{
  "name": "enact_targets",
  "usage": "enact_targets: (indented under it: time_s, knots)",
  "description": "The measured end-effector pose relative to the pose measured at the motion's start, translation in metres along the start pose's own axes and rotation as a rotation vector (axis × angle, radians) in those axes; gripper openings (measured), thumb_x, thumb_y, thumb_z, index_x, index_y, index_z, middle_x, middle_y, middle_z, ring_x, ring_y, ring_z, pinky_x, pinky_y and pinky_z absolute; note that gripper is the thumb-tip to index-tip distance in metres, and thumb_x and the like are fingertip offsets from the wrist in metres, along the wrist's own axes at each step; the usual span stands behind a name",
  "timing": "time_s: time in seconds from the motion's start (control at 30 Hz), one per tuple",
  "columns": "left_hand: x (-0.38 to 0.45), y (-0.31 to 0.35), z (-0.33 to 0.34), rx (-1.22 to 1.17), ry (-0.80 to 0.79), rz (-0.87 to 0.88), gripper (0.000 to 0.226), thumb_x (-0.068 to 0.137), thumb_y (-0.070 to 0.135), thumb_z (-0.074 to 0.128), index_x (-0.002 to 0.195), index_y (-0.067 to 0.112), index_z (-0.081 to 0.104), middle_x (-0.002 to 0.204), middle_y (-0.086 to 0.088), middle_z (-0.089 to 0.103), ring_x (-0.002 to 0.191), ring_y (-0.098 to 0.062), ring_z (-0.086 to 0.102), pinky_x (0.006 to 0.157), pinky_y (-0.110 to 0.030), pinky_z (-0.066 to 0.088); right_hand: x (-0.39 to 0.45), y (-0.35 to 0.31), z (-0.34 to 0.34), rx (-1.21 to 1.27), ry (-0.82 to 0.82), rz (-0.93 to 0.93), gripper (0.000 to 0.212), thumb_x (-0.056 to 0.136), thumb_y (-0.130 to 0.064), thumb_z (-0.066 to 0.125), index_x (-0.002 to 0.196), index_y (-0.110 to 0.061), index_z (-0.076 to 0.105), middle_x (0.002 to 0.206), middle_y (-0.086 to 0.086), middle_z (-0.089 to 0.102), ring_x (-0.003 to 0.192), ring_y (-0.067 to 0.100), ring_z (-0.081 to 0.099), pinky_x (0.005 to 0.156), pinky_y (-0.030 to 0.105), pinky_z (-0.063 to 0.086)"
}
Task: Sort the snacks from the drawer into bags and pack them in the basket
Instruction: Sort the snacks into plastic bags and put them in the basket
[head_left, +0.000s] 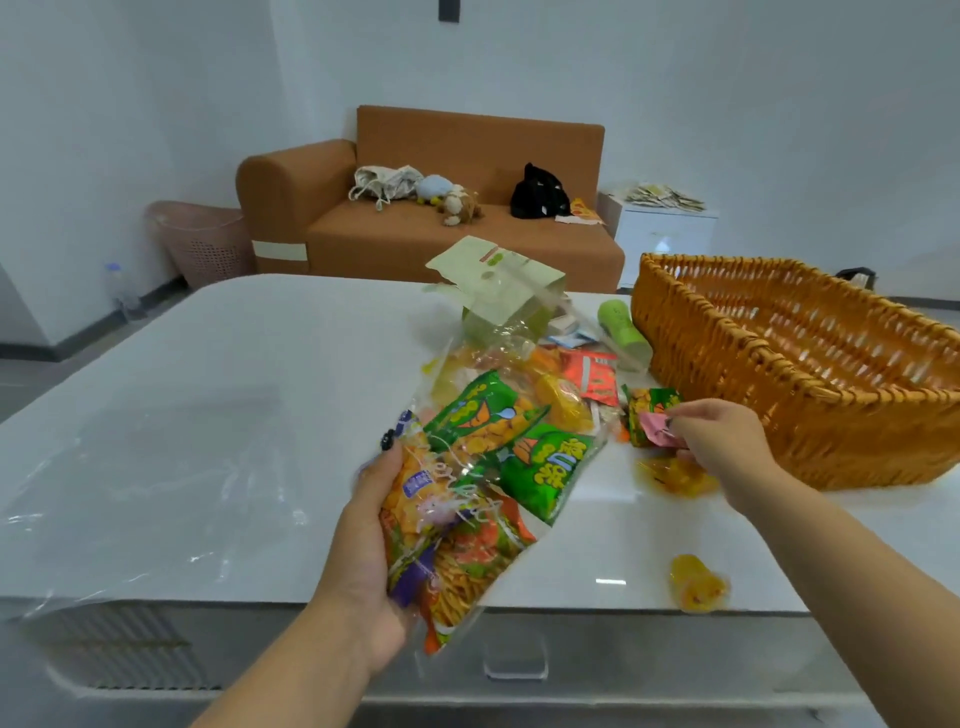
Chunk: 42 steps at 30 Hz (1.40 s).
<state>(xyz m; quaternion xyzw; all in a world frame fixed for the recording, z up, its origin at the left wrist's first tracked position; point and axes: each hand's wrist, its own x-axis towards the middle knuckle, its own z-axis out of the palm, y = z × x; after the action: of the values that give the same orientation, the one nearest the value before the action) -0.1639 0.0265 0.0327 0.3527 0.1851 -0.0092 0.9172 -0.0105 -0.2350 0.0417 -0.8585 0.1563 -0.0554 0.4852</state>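
Holding a clear bag (467, 499) stuffed with snacks, the left hand (374, 525) has its fingers curled round the bag's side. So 1 bag looks nearly full. More loose snacks (582, 379) lie on the table (208, 395). The right hand (719, 441) pinches a pink snack (655, 430). The basket (779, 374) has no bags yet, so packing is left.
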Motion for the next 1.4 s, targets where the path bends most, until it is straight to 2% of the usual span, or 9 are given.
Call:
enact_targets:
  time_s: [0.13, 0.23, 0.33, 0.53, 0.7, 0.83, 0.97, 1.17, 1.4]
  knots:
    - [0.008, 0.000, 0.008, 0.021, -0.003, -0.013, 0.041, 0.084, 0.047, 0.061, 0.095, 0.012, 0.079, 0.102, -0.017, 0.074, 0.081, -0.033, 0.073, 0.076, -0.042, 0.055, 0.031, -0.006, 0.022, -0.334, 0.047, -0.175, 0.030, 0.087, -0.005, 0.060, 0.117, -0.009, 0.063, 0.112, 0.011, 0.064, 0.076, 0.017, 0.055, 0.056, 0.026, 0.044]
    - [0.014, 0.004, 0.012, 0.028, 0.034, 0.033, 0.037, 0.084, 0.048, 0.060, 0.074, 0.019, 0.081, 0.095, -0.015, 0.076, 0.074, -0.031, 0.074, 0.075, -0.042, 0.055, 0.046, -0.018, 0.038, -0.571, 0.024, -0.182, 0.020, 0.087, -0.026, 0.065, 0.095, -0.009, 0.061, 0.085, 0.008, 0.063, 0.064, 0.020, 0.059, 0.051, 0.026, 0.045]
    - [0.015, 0.004, 0.017, 0.003, 0.063, 0.043, 0.039, 0.085, 0.048, 0.059, 0.069, 0.021, 0.080, 0.091, -0.014, 0.076, 0.070, -0.029, 0.074, 0.070, -0.039, 0.056, 0.059, -0.024, 0.056, -0.816, 0.040, -0.125, 0.041, 0.080, -0.052, 0.063, 0.093, -0.014, 0.062, 0.093, 0.009, 0.064, 0.089, 0.029, 0.061, 0.070, 0.032, 0.046]
    - [0.015, 0.008, 0.017, -0.007, 0.071, 0.063, 0.037, 0.084, 0.047, 0.061, 0.083, 0.014, 0.079, 0.091, -0.015, 0.076, 0.071, -0.030, 0.074, 0.069, -0.040, 0.056, 0.060, -0.019, 0.070, -0.899, 0.167, -0.157, 0.035, 0.085, -0.031, 0.065, 0.113, -0.009, 0.060, 0.114, 0.013, 0.057, 0.108, 0.033, 0.053, 0.090, 0.041, 0.043]
    - [0.012, 0.011, 0.015, 0.040, 0.081, 0.057, 0.037, 0.086, 0.047, 0.062, 0.100, 0.016, 0.074, 0.095, -0.014, 0.076, 0.077, -0.031, 0.074, 0.072, -0.042, 0.056, 0.054, -0.021, 0.062, -0.511, 0.247, -0.179, 0.012, 0.083, -0.017, 0.071, 0.084, -0.006, 0.069, 0.087, 0.011, 0.063, 0.079, 0.028, 0.059, 0.072, 0.041, 0.056]
    - [0.008, 0.011, 0.015, 0.041, 0.070, 0.055, 0.037, 0.087, 0.046, 0.061, 0.104, 0.015, 0.073, 0.097, -0.014, 0.075, 0.080, -0.032, 0.074, 0.072, -0.042, 0.056, 0.032, -0.025, 0.049, -0.157, 0.281, -0.177, 0.021, 0.091, -0.003, 0.057, 0.109, -0.007, 0.067, 0.114, 0.012, 0.062, 0.095, 0.028, 0.061, 0.079, 0.037, 0.052]
    - [0.004, 0.009, 0.014, 0.059, 0.074, 0.037, 0.043, 0.086, 0.048, 0.061, 0.110, 0.014, 0.072, 0.100, -0.014, 0.075, 0.085, -0.033, 0.073, 0.075, -0.043, 0.056, -0.008, -0.020, 0.041, 0.320, 0.115, 0.018, 0.022, 0.098, 0.001, 0.041, 0.103, -0.013, 0.056, 0.105, 0.011, 0.059, 0.076, 0.025, 0.068, 0.065, 0.036, 0.058]
    - [0.003, 0.005, 0.012, 0.057, 0.059, 0.046, 0.038, 0.088, 0.047, 0.061, 0.107, 0.015, 0.072, 0.096, -0.012, 0.076, 0.074, -0.028, 0.074, 0.071, -0.040, 0.055, -0.046, 0.009, 0.040, 0.410, -0.094, 0.100, 0.018, 0.089, 0.000, 0.057, 0.082, -0.013, 0.066, 0.093, 0.014, 0.065, 0.079, 0.026, 0.058, 0.076, 0.039, 0.050]
    - [0.001, 0.006, 0.009, 0.080, 0.073, 0.070, 0.041, 0.086, 0.050, 0.062, 0.110, 0.018, 0.071, 0.098, -0.010, 0.076, 0.078, -0.027, 0.075, 0.074, -0.041, 0.055, -0.039, 0.029, 0.038, 0.528, 0.102, 0.307, 0.035, 0.052, -0.015, 0.091, 0.079, -0.010, 0.070, 0.084, 0.009, 0.070, 0.081, 0.027, 0.069, 0.082, 0.044, 0.057]
